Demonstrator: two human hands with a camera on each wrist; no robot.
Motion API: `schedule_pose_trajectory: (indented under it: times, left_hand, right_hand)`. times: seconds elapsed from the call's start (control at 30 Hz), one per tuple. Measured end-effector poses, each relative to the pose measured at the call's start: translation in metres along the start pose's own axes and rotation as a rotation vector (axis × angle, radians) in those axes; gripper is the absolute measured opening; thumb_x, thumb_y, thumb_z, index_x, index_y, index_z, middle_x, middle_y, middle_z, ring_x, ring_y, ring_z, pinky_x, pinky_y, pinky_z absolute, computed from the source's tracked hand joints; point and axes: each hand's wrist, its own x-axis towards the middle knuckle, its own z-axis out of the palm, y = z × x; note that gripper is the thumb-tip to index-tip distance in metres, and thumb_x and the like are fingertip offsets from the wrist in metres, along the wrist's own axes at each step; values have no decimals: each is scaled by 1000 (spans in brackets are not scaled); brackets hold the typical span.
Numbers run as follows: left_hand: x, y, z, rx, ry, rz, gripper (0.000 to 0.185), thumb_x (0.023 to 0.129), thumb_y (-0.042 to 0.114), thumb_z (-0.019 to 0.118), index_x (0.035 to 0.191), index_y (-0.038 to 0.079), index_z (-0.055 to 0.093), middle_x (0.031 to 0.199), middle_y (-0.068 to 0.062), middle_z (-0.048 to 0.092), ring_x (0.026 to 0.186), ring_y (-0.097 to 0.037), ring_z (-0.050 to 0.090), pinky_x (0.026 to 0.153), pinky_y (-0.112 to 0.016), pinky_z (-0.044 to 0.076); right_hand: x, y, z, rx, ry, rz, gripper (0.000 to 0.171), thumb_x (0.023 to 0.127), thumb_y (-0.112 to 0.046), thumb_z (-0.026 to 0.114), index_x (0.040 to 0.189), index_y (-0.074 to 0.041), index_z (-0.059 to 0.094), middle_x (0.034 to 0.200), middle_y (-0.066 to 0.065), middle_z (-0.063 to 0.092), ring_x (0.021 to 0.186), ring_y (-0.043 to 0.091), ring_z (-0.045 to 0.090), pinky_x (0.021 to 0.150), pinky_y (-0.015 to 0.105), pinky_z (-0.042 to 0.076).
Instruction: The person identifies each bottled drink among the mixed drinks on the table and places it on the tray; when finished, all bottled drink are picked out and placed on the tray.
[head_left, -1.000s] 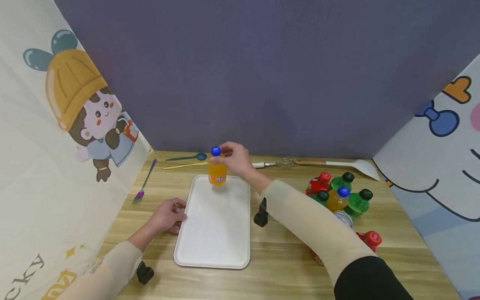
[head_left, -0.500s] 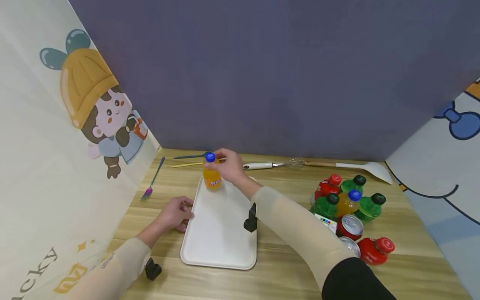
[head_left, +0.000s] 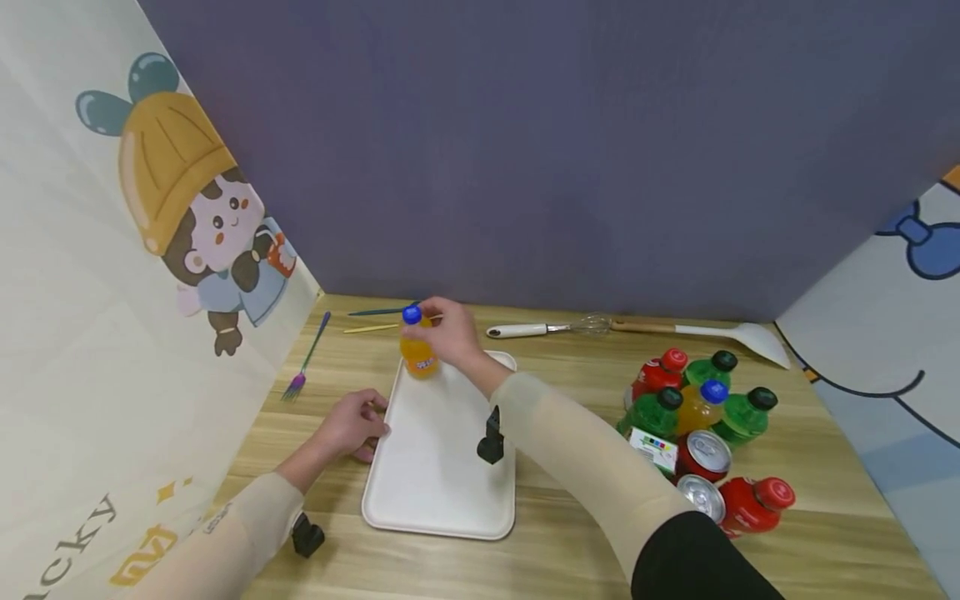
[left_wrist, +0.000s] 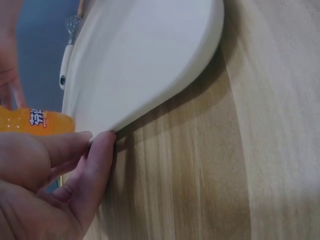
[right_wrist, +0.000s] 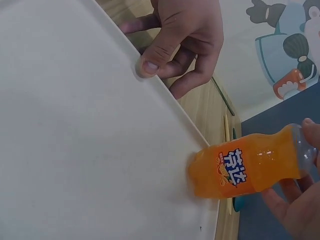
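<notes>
A small orange soda bottle (head_left: 417,354) with a blue cap stands at the far left corner of a white tray (head_left: 442,467). My right hand (head_left: 448,333) grips the bottle near its neck; in the right wrist view the bottle (right_wrist: 245,167) rests on the tray (right_wrist: 75,150) with fingertips (right_wrist: 305,150) at its top. My left hand (head_left: 352,425) holds the tray's left rim, thumb on top; the left wrist view shows its fingers (left_wrist: 95,165) pinching the rim (left_wrist: 150,105).
Several red, green and orange bottles and cans (head_left: 697,433) cluster at the right. A whisk (head_left: 547,328) and white spatula (head_left: 720,333) lie along the back wall, a teal spoon (head_left: 378,312) and a fork (head_left: 307,358) at the back left. Cloth walls enclose the table.
My right hand has carried the orange bottle leftward to the tray's far left corner. The left hand stays on the tray's rim. The head view panned slightly.
</notes>
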Motion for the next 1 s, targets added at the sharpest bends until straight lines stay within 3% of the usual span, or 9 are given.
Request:
schedule_pose_trajectory:
  times: [0.2, 0.37, 0.7, 1.0]
  left_hand:
    - [3, -3, 0, -14, -12, 8, 36, 90, -4, 71, 123, 0, 58, 92, -15, 59, 67, -24, 68, 52, -41, 65]
    - [4, -4, -1, -14, -11, 10, 36, 89, -4, 71, 123, -1, 58, 91, -15, 60, 66, -23, 67, 52, -41, 65]
    - [2, -2, 0, -4, -3, 10, 34, 89, -6, 71, 121, -2, 58, 89, -15, 61, 64, -24, 67, 51, -41, 65]
    - [2, 0, 2, 25, 20, -8, 35, 89, -5, 71, 122, -2, 59, 91, -15, 62, 67, -24, 67, 52, -41, 65]
  right_hand:
    - [4, 1, -1, 39, -66, -11, 30, 90, -25, 81, 115, -14, 68, 123, 3, 67, 116, 29, 65, 101, 37, 59]
    - [7, -1, -3, 24, -123, 14, 39, 91, -26, 80, 125, -12, 65, 131, 6, 65, 122, 32, 62, 105, 39, 57]
    - [5, -6, -7, -136, -162, 53, 52, 92, -39, 77, 136, -16, 61, 137, 9, 63, 123, 26, 59, 105, 44, 56]
    - [7, -19, -28, -248, -356, 35, 70, 92, -43, 76, 151, -14, 49, 145, 11, 58, 129, 28, 57, 108, 45, 55]
